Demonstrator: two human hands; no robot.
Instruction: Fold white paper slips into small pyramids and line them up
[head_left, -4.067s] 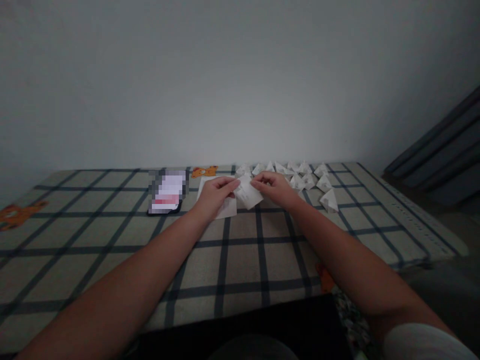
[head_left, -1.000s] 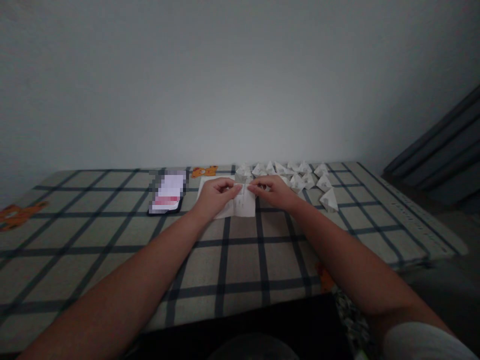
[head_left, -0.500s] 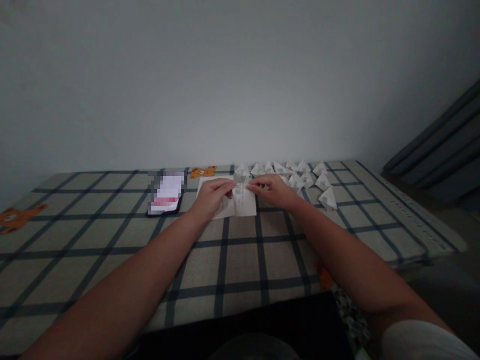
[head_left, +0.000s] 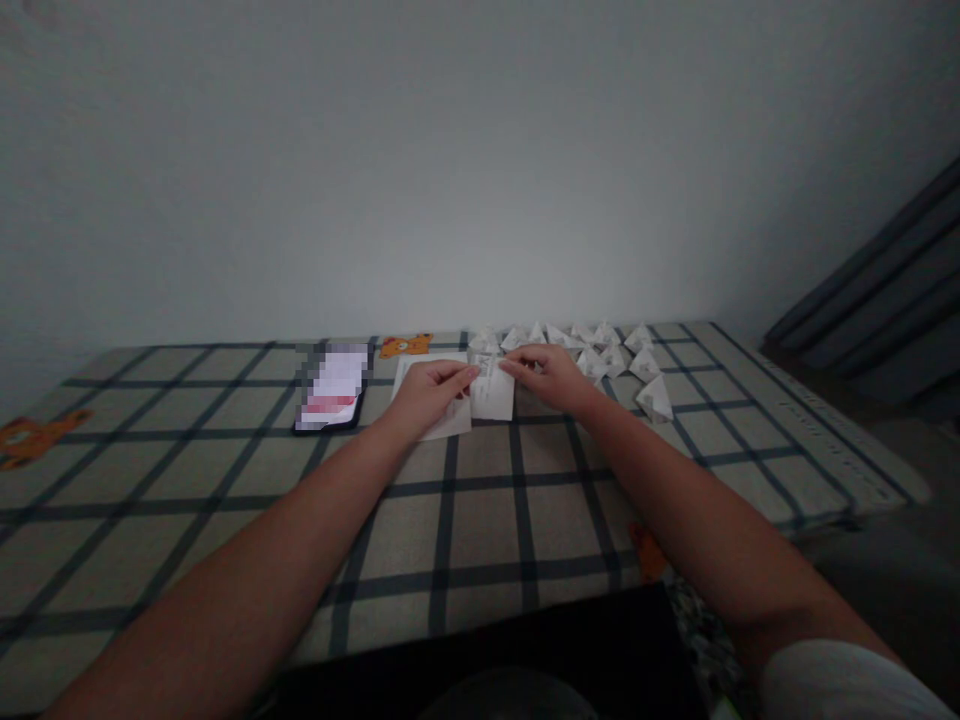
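Note:
A small printed sheet of paper (head_left: 493, 392) is held up between my two hands, above the table. My left hand (head_left: 431, 390) pinches its left edge between thumb and fingers. At its upper right corner, my right hand (head_left: 547, 375) has thumb and fingertips closed on the paper. Beneath and beside my left hand lie more flat paper sheets (head_left: 450, 422), partly covered by it. Just beyond my right hand, several small folded white paper pieces (head_left: 655, 399) with pointed tops stand in loose rows.
A phone (head_left: 335, 388) with a lit, blurred screen lies left of the papers. The table is covered by a checked tablecloth (head_left: 480, 540) with orange bear prints (head_left: 406, 346). A plain wall (head_left: 480, 170) rises behind, and a grey curtain (head_left: 885, 270) hangs at the right.
The held paper has come apart from the sheets on the left; its lower edge is now higher and a gap shows between them. My right hand has shifted slightly.

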